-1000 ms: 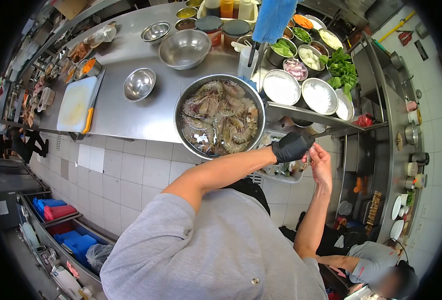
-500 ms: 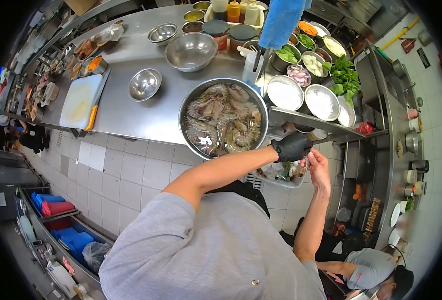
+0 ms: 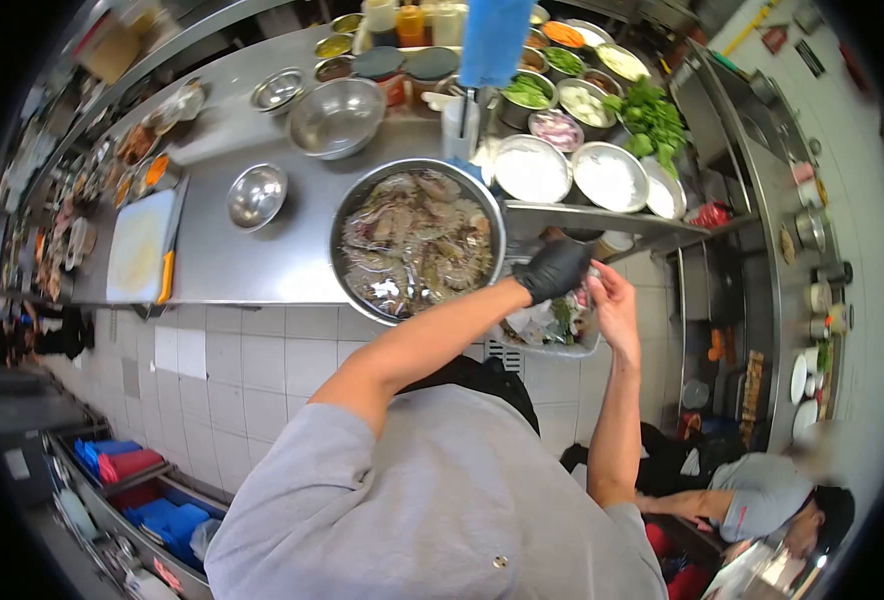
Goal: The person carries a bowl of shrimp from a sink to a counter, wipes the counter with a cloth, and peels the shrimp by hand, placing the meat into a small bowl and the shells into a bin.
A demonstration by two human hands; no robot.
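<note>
My left hand (image 3: 554, 272), in a black glove, is closed over the bin, fingertips meeting those of my bare right hand (image 3: 614, 306). Pinched between them is a small greyish shrimp (image 3: 591, 284), mostly hidden by the fingers. Below the hands, a plastic bin (image 3: 560, 349) holds scraps and some green leaves. On the counter's near edge, left of my hands, stands a large metal bowl (image 3: 338, 245) filled with whole raw shrimp (image 3: 417, 240) in liquid.
The steel counter (image 3: 202, 255) carries a cutting board (image 3: 140, 250) with a yellow-handled knife (image 3: 168, 277) and several metal bowls. Containers of vegetables (image 3: 557, 128) stand behind the bin. A blue towel (image 3: 490, 45) hangs ahead. Another person (image 3: 777, 500) is at lower right.
The view has shifted, so the counter and bowls appear further left. My hands stay together above the bin, and more of its scraps show beneath them.
</note>
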